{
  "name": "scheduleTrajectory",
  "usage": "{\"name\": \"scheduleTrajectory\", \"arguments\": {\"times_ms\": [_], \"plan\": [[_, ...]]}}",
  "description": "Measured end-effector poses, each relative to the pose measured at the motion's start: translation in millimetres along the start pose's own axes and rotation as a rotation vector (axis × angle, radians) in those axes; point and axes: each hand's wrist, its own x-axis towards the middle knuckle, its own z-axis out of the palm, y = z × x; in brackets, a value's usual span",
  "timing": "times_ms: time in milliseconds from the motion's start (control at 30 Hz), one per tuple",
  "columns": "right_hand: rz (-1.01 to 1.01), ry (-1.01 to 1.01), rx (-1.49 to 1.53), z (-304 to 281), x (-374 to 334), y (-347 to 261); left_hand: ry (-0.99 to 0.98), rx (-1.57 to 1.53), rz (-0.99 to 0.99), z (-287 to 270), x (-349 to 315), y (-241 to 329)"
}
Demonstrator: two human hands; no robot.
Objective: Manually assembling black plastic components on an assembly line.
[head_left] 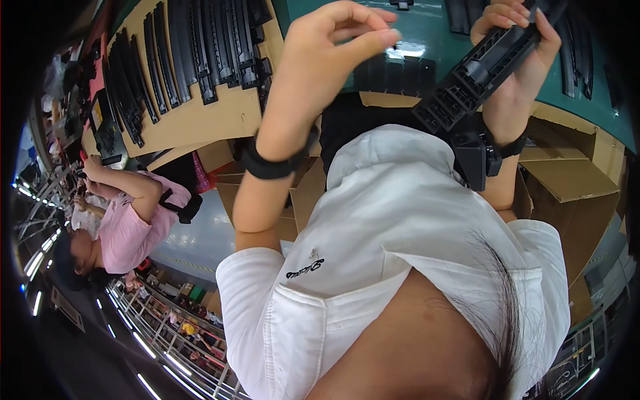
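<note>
Right hand [517, 47] is wrapped around a long black plastic track piece [487, 67], fingers curled over its upper end, thumb side against the ribbed body, a firm grip. The piece slants down from that hand toward the person's white shirt [400, 227], its blocky connector end hanging lowest, just above the right wrist's black band [510, 147].

Left hand [327, 60] is up beside it, well apart from the track piece, holding nothing: fingers bent forward and bunched loosely with the thumb stretched out beneath them. A black band [270, 163] circles that wrist too.

Beyond both hands lies a green table [427, 27]; a small stack of black parts [393, 73] sits on it between the hands, and more curved black track sections [577, 53] lie past the right hand.

Out past the left hand, a brown board [207, 117] carries rows of curved black track pieces [187, 47]. Below the right wrist, cardboard boxes [567, 187] stand under the table edge.

Farther out on the left-hand side, another person in a pink shirt [130, 230] works with arms raised at the same board.
</note>
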Motion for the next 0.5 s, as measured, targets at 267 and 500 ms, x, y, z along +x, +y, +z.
{"name": "scheduleTrajectory", "arguments": {"times_ms": [267, 500], "plan": [[-0.206, -0.072, -0.191, 33.2, -11.3, 7.0, -0.035, -0.609, -0.06, 49.3, -32.1, 0.2], [-0.283, -0.093, -0.301, 30.9, -12.7, -0.2, -0.112, -0.839, 0.016, 66.4, -31.8, -12.1]]}}
